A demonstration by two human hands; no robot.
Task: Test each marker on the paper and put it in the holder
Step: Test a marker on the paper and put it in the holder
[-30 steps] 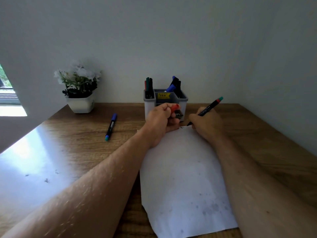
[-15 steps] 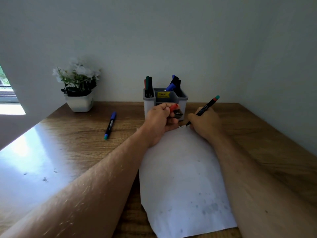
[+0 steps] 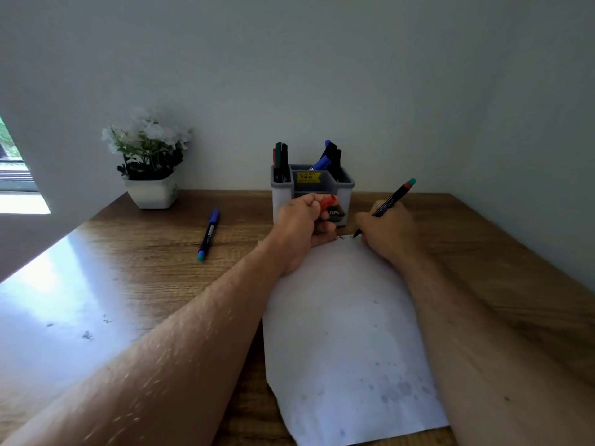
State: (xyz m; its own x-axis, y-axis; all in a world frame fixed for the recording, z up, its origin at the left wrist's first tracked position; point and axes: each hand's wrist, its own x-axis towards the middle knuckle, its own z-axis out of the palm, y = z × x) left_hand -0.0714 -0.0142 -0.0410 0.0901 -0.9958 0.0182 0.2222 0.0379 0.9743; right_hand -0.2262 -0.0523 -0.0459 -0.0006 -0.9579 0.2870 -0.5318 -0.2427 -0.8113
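Wood-grain bench point(image 3: 135, 272) fills the head view, with a white sheet of paper point(image 3: 347, 333) lying lengthwise away from the person. The right hand point(image 3: 389, 231) has its fingers closed round a black marker point(image 3: 391, 198), tip down at the far edge of the paper beside a small scribble point(image 3: 342, 238); the marker's long axis slants up and to the right, its teal end highest. The left hand point(image 3: 302, 225) rests on the paper's far left corner, fingers curled round a red cap point(image 3: 328, 201).

Directly beyond both hands, against the wall, stands the grey holder point(image 3: 346, 188), already carrying several markers point(image 3: 280, 157). It lies just behind the left hand and a little to the left of the marker's tip, so the capped marker would travel forward and slightly leftward from the right hand, then turn upright to drop in. The cap sits near the tip, between the two hands.

A blue marker point(image 3: 208, 235) lies well to the left on the bench, pointing roughly away from the person, nearer the left hand; it looks untested. A potted plant point(image 3: 149, 162) stands at the far left.

The holder's lower front is hidden behind the left hand, its compartments cannot be told apart clearly, and the colour of the scribble is too small to read.
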